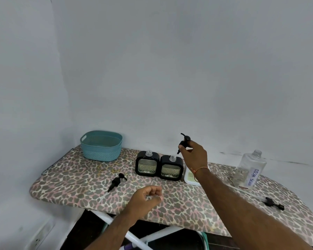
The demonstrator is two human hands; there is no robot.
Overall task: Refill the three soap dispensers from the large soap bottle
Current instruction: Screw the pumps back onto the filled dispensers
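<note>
1. Head view: the right hand [194, 156] pinches a black pump head [184, 142] above two open black dispensers [159, 166] on the leopard-print board [76, 179].
2. Left hand [145, 197] hangs loosely curled, holding nothing.
3. Clear "DISH SOAP" bottle [251, 168] stands uncapped, far right.

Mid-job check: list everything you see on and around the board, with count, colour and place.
Black dispensers: 2, uncapped, side by side mid-board.
White dispenser: 1, right of them, partly hidden by the wrist.
Large soap bottle: 1, clear, open, far right.
Pump heads: 3, black; one lying left, one lying right, one held.
Basket: 1, teal, back left.
Ironing board: 1, leopard print.
Left hand: loosely curled, holding nothing.
Right hand: grips a pump.
</note>
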